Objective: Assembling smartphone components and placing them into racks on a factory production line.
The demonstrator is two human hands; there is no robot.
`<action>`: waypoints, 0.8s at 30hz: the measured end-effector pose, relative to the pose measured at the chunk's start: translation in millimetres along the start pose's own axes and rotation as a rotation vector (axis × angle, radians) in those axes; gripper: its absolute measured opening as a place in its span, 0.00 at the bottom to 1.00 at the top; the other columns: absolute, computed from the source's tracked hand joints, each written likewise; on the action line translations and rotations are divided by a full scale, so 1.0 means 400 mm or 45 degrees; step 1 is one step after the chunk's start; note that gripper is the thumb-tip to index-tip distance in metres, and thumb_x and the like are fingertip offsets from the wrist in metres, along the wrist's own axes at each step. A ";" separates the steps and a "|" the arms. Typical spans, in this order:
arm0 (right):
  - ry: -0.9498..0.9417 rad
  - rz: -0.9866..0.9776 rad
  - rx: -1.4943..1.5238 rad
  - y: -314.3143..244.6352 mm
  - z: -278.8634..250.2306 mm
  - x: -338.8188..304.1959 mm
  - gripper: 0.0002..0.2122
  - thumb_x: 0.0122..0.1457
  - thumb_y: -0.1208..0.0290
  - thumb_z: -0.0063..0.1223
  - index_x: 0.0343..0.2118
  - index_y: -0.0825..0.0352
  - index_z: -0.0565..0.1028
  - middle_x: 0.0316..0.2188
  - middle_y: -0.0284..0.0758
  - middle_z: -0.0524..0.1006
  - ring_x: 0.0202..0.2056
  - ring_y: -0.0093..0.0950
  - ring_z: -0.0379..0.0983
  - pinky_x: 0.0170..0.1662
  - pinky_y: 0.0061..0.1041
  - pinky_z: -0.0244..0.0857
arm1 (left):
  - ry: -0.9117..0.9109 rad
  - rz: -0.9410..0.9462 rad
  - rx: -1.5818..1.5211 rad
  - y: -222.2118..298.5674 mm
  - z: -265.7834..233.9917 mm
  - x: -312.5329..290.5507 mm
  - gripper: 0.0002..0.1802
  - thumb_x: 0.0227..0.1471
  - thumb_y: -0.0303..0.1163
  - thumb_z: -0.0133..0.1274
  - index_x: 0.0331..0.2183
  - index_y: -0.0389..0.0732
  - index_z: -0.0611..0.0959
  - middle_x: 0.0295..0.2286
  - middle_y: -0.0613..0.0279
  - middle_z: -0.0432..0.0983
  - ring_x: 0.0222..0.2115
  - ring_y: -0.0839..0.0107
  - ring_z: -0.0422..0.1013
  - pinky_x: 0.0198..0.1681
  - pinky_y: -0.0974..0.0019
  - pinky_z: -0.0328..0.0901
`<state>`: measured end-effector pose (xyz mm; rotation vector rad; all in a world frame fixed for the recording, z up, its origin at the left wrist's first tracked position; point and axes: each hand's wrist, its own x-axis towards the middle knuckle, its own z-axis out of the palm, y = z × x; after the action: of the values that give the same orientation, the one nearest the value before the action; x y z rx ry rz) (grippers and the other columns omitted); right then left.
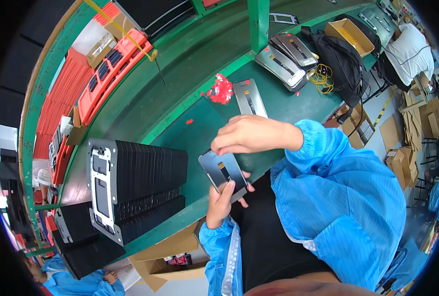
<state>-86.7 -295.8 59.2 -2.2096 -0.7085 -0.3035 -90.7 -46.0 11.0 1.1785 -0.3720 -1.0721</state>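
My left hand [220, 204] grips a silver-grey phone screen panel [212, 164] by its lower end, thumb on the face and fingers around the far edge. A dark ribbon strip with an orange patch runs down the panel's middle. At its upper edge, the fingertips of my right hand [251, 134] are pinched together; what they hold is hidden. A similar panel [250, 98] lies on the green bench mat just beyond my right hand. Small red scraps [221, 90] form a pile beside that panel.
A long row of black phone-sized frames [148, 172] stands at left on the green bench [172, 130]. Stacked panels [283, 66], a yellow cord [321, 78] and a black backpack [340, 61] are at the far right. An open carton [172, 256] sits below the bench edge.
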 end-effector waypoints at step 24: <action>-0.657 -0.326 1.190 -0.156 -0.026 0.335 0.14 0.59 0.77 0.62 0.48 0.67 0.80 0.18 0.29 0.76 0.25 0.19 0.76 0.32 0.21 0.69 | 0.762 0.954 0.258 0.275 0.045 -0.195 0.48 0.62 0.66 0.39 0.55 0.25 0.73 0.48 0.38 0.74 0.47 0.56 0.74 0.52 0.56 0.68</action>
<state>-13.3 -217.5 161.3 -1.2882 -1.1248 0.4289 -89.1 7.4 136.2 1.3180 -0.4028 -0.0186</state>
